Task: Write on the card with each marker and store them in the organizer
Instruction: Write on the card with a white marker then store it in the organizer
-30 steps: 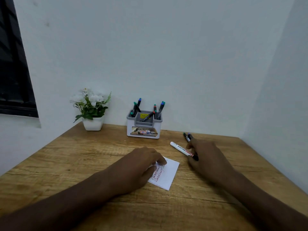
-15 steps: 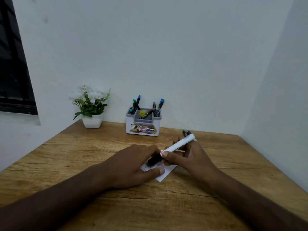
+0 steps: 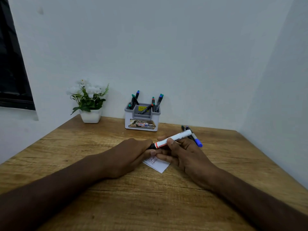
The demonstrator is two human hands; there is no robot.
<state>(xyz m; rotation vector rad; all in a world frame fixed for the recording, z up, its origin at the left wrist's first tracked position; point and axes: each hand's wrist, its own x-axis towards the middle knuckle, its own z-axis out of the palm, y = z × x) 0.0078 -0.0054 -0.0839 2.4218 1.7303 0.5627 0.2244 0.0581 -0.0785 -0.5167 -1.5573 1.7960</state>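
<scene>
My right hand (image 3: 181, 152) grips the white barrel of a marker (image 3: 173, 139) with a red band, holding it level just above the table. My left hand (image 3: 131, 154) closes its fingers round the marker's black cap end. Below both hands lies a small white card (image 3: 158, 165) with handwriting on it, partly hidden by my fingers. The grey and white organizer (image 3: 141, 120) stands at the back by the wall and holds several markers. Two loose markers (image 3: 194, 136), one with a blue cap, lie on the table behind my right hand.
A white pot of white flowers (image 3: 89, 104) stands at the back left of the wooden table (image 3: 150, 197). Walls close in behind and to the right. A dark window is at the far left.
My right hand picked the white marker up off the table and brought it over the card. My left hand left the card and took hold of the marker's cap end.
</scene>
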